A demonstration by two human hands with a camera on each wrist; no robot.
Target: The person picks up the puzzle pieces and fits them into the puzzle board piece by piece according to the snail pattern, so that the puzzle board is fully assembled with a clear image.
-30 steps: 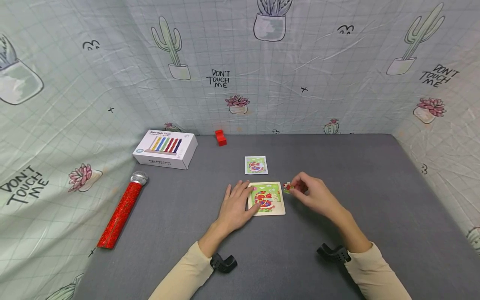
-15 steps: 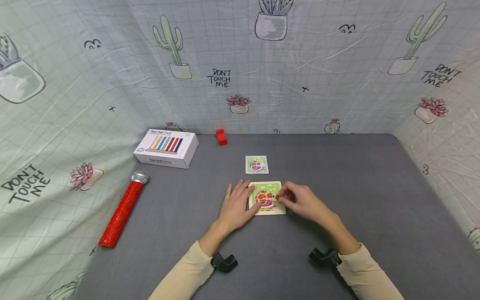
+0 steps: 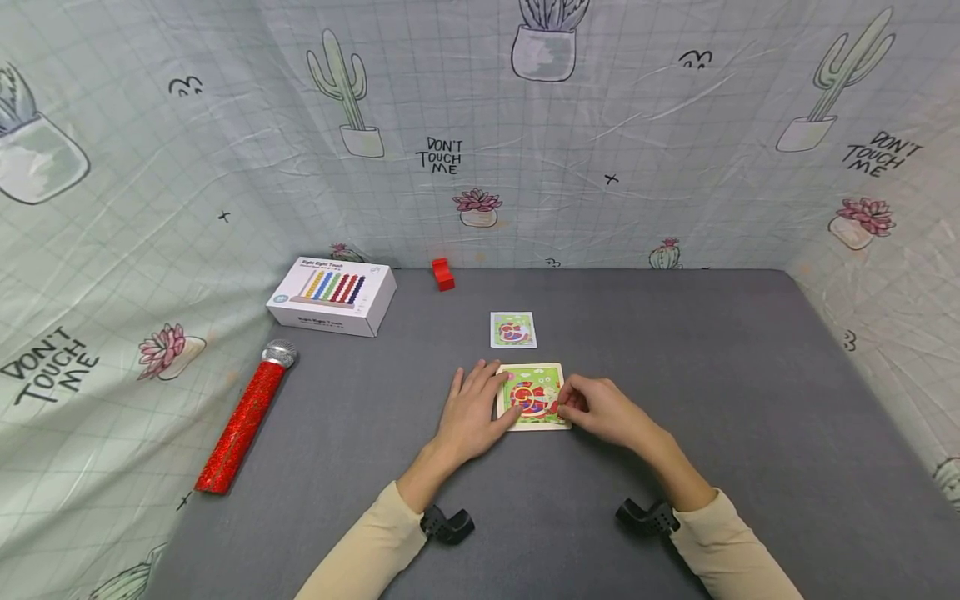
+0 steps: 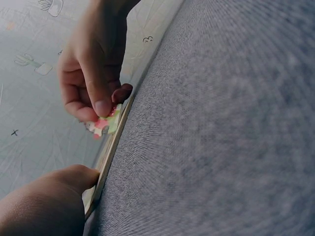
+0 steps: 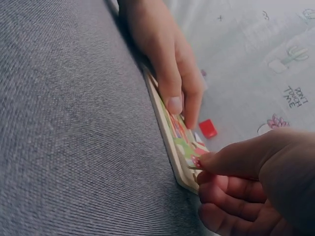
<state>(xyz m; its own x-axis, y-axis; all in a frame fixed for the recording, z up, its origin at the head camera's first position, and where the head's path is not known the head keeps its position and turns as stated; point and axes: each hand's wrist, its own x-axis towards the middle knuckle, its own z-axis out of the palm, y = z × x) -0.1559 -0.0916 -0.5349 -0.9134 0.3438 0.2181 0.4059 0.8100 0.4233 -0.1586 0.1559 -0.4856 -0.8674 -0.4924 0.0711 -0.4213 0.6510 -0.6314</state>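
Note:
A small wooden jigsaw puzzle board [image 3: 542, 426] with a pale rim and a green and red picture lies on the grey table. My left hand [image 3: 470, 419] rests on its left side, fingers stretched out and thumb on the picture. Between thumb and fingertips, my right hand [image 3: 606, 408] pinches a puzzle piece [image 4: 112, 121] at the board's right side. The piece is green, red and pink and looks tilted in the left wrist view; fingers cover part of it. Just behind the board lies a picture card [image 3: 513, 331] with a similar design.
At the back left stands a white box [image 3: 332, 297] with coloured beads printed on it. A red glittery microphone [image 3: 243, 425] lies at the left. A small red block [image 3: 443, 274] sits near the back edge, by the patterned cloth [image 3: 600, 125].
My right hand has moved left and slightly down, bringing the puzzle piece from beside the board to over its right part. My left hand has stayed on the board.

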